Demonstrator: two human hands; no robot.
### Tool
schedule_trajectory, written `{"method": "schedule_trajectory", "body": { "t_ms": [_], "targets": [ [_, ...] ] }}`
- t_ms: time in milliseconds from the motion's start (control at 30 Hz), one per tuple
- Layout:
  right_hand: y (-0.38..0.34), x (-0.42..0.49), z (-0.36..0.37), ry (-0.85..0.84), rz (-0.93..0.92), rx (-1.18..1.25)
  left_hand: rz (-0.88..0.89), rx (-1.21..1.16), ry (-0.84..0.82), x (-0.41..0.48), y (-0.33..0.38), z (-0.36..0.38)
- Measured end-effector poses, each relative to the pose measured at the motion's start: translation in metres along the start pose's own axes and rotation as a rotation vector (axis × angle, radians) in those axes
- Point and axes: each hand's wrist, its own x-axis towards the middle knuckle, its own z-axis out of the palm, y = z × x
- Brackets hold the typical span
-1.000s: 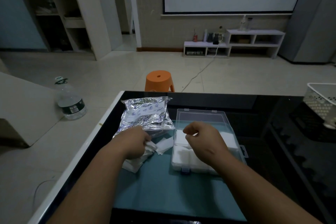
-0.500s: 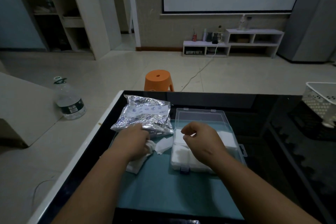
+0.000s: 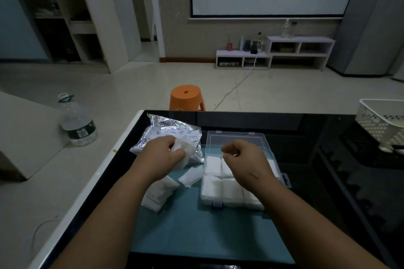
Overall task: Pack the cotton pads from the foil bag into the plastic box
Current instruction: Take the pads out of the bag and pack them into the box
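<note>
A glossy black table [image 3: 306, 135] before me carries a teal mat [image 3: 196, 231] and, at far right, a white perforated plastic basket [image 3: 376, 126]. Beyond its far edge stands a round orange plastic stool [image 3: 187, 97]; a clear plastic water bottle [image 3: 76, 124] stands on the floor at left.

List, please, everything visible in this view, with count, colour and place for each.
foil bag: one, silver, table's far left.
plastic box: one, clear, open, on the mat.
boxed pads: many, white, filling the box.
loose pads: two heaps, white, mat left of box.
mat: one, teal, on the table.
table: one, black.
basket: one, white, table's right edge.
stool: one, orange, floor beyond table.
bottle: one, clear, floor at left.
left hand: grips held pads, white, before the bag.
right hand: fingers curled over the box; contents unclear.
</note>
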Motion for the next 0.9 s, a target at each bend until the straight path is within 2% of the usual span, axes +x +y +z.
{"method": "schedule_trajectory", "body": {
  "t_ms": [133,267,367,533,633,700,900],
  "targets": [
    [0.0,0.001,-0.001,-0.012,0.05,0.115,-0.219,-0.517,-0.101,-0.004,0.009,0.012],
    [-0.003,-0.001,0.002,-0.121,0.169,0.286,-0.313,-0.847,-0.231,-0.008,0.019,0.021],
    [-0.007,-0.003,0.004,-0.231,0.225,0.393,-0.362,-0.968,-0.256,-0.009,0.025,0.024],
    [-0.013,-0.004,0.002,-0.192,0.303,0.569,-0.33,-1.002,-0.218,-0.006,0.027,0.037],
    [-0.015,-0.003,0.0,-0.199,0.371,0.732,-0.429,-1.302,-0.194,-0.005,0.035,0.046],
    [-0.016,-0.004,-0.001,-0.204,0.372,0.763,-0.434,-1.483,-0.215,-0.005,0.04,0.047],
    [-0.019,-0.008,0.001,-0.22,0.318,0.793,-0.411,-1.663,-0.243,-0.011,0.045,0.046]
  ]
}}
